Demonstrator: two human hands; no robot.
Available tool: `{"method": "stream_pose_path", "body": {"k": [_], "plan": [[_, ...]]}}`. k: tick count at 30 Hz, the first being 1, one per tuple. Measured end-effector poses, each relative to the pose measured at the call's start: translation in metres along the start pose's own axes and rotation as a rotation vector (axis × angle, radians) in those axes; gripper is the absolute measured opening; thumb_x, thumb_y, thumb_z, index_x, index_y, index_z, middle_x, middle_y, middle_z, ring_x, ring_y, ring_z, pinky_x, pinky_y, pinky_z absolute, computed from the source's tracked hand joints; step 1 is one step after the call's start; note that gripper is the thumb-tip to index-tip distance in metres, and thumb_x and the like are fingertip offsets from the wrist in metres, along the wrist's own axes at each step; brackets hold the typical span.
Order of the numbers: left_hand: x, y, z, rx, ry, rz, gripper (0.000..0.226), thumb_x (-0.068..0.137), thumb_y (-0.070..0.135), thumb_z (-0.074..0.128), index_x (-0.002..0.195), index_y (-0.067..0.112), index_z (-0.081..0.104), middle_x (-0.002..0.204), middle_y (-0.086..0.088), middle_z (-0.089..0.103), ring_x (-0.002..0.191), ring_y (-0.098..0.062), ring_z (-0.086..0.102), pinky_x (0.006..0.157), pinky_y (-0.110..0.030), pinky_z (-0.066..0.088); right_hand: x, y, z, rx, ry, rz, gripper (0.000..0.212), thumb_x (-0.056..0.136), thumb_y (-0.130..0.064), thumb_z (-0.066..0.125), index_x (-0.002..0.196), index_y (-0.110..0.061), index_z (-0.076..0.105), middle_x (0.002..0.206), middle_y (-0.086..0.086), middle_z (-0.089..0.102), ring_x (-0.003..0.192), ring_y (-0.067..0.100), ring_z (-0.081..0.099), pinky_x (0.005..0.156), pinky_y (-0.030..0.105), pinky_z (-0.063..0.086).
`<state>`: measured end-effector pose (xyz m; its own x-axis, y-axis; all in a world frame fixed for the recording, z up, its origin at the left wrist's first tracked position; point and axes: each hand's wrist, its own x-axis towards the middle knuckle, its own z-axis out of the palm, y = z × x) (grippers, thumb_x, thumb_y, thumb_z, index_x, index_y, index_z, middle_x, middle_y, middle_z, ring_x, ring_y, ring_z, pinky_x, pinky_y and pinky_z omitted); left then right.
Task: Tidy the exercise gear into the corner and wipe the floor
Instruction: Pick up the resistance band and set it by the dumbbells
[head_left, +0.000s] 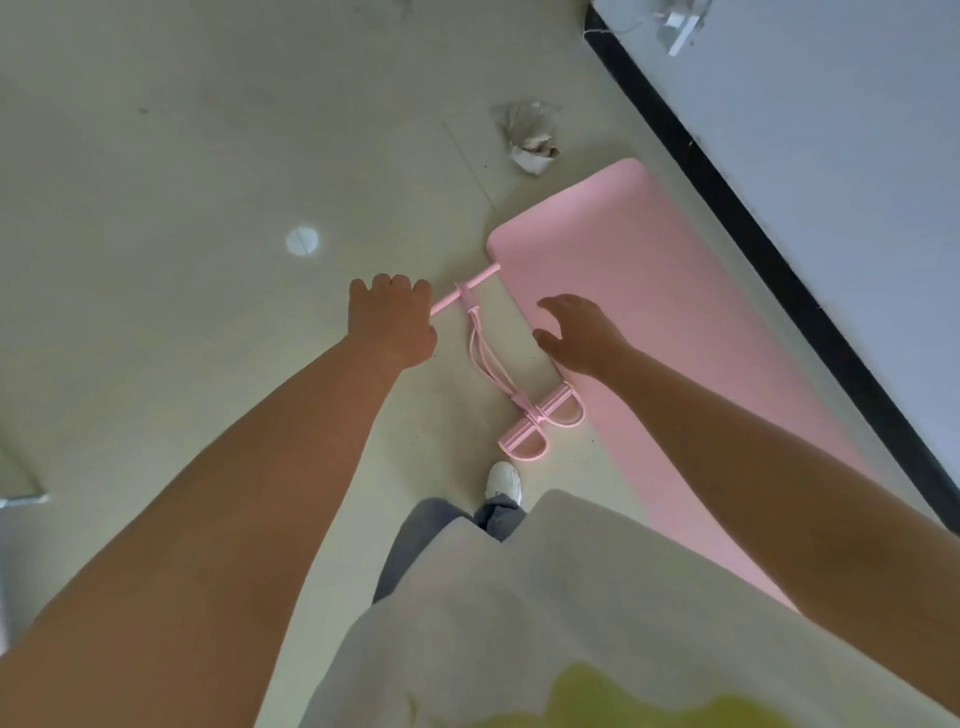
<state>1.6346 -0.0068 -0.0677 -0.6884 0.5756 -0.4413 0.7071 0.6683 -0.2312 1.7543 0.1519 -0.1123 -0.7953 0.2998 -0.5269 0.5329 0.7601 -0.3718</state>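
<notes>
1. While the left hand (392, 322) grips the handle bar of the pink pedal puller (511, 364), tidying the gear looks under way; wiping seems not begun.
2. Its foot loops lie on the floor (208, 156) beside the pink mat (649, 312).
3. Next, likely lifting it clear toward the corner.
4. Both arms reach forward; the right hand (576, 332) hovers with fingers spread, holding nothing.
5. A crumpled rag (530, 137) lies near the mat's end.

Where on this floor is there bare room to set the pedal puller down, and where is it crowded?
Bare floor spreads left of the left hand, broken only by a white disc. Crowded: the strip where the pedal puller lies against the pink mat, the right hand above it, and a crumpled cloth beyond the mat's end.
</notes>
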Motion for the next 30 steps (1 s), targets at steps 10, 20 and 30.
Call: {"method": "stream_pose_path", "body": {"k": [10,20,30], "plan": [[0.199,-0.005,-0.033,0.214,-0.100,0.431,0.042,0.096,0.026,0.041,0.133,0.007,0.040,0.132,-0.014,0.048,0.123,-0.031,0.045,0.101,-0.038,0.034,0.112,0.027,-0.020,0.236,0.018,0.457,0.051,0.096,-0.028,0.043,0.143,-0.010,0.033,0.148,0.010,0.037,0.139,0.029,0.031,0.114,0.043,0.029],[0.369,0.028,0.019,0.358,-0.219,0.741,0.032,0.096,0.017,0.041,0.126,0.007,0.046,0.121,-0.015,0.056,0.114,-0.031,0.051,0.093,-0.036,0.039,0.219,0.027,0.026,0.585,-0.024,0.877,0.048,0.094,-0.025,0.044,0.139,-0.009,0.039,0.140,0.015,0.047,0.131,0.030,0.042,0.110,0.040,0.034],[0.474,0.084,0.194,0.464,-0.328,0.797,0.035,0.094,0.016,0.045,0.128,0.004,0.047,0.127,-0.015,0.052,0.120,-0.033,0.047,0.092,-0.038,0.042,0.336,0.100,0.179,0.589,-0.283,0.918,0.035,0.092,-0.012,0.042,0.125,-0.006,0.049,0.125,0.014,0.053,0.121,0.032,0.048,0.094,0.039,0.043]]}}
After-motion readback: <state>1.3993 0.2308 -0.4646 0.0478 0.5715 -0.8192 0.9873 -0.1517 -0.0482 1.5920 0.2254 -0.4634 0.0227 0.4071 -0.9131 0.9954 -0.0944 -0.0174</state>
